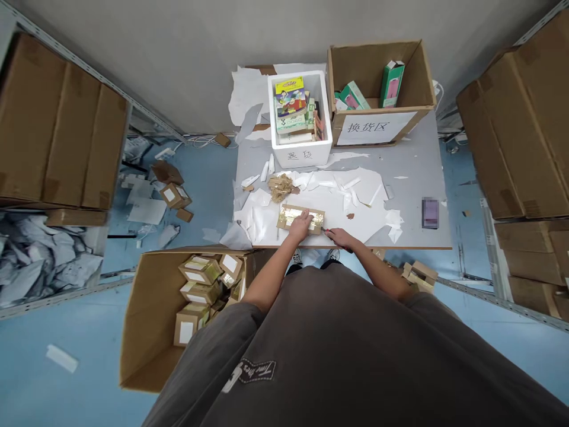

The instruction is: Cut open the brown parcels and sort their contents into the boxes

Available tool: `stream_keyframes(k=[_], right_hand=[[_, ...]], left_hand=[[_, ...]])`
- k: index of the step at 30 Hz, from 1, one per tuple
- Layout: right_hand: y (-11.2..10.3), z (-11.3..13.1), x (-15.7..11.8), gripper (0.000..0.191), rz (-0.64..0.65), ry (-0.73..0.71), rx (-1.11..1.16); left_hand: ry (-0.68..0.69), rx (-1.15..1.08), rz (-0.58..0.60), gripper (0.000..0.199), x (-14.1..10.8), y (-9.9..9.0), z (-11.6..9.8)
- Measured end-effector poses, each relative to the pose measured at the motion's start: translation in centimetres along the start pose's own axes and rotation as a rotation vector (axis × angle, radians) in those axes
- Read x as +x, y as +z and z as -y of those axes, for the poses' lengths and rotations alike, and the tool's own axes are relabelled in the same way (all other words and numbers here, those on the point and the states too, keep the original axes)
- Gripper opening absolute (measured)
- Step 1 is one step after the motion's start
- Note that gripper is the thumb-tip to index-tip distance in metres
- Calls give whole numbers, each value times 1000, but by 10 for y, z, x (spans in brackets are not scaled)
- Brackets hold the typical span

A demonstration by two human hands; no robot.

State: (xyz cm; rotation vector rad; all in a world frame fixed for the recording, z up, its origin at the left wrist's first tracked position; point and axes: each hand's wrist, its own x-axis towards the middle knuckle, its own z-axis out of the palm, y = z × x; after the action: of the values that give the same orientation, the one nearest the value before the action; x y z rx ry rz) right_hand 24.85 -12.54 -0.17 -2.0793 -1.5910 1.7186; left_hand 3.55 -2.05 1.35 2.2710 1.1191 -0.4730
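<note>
A small cardboard box (287, 214) with shiny gold tape lies near the front edge of the table. Across its top rests my left hand (301, 224), fingers laid out over the tape, pressing from above. My right hand (341, 237) is closed around a slim red-and-black handled knife (328, 230). The knife's tip meets the right end of the box at its lower corner; the blade itself is too small to make out. Just behind the box sits a clump of crumpled brown paper (280, 187), with torn white paper (355, 184) spread around.
At the back of the table (418, 169) stand a white foam box (299, 155) of small packages and an open carton (368, 118) with green boxes. A blurred phone-like object (430, 213) lies right. A large carton (149, 314) of taped boxes stands at my left, between shelves.
</note>
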Motion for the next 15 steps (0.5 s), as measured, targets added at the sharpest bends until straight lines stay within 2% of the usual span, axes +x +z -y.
stream_keyframes(k=[3,5,7,10,12,15], right_hand=[[4,-18,-18,43,16,50,98],[6,-28,-28,44,-33,88,142],[7,-29,-33,47,-108,96,142],[9,-15,-31,52,-215,82,37],[12,-2,-26,51,-243,96,-86],[17,13,-17,49,-236,114,-239]], left_hand=[[-25,-33,-76,76,3,-6,9],[-41,1,-113,82,10,-7,18],[-41,22,-94,96,19,-6,26],[-61,19,-45,107,30,-2,36],[-60,34,-68,102,32,3,40],[9,51,-135,95,29,13,43]])
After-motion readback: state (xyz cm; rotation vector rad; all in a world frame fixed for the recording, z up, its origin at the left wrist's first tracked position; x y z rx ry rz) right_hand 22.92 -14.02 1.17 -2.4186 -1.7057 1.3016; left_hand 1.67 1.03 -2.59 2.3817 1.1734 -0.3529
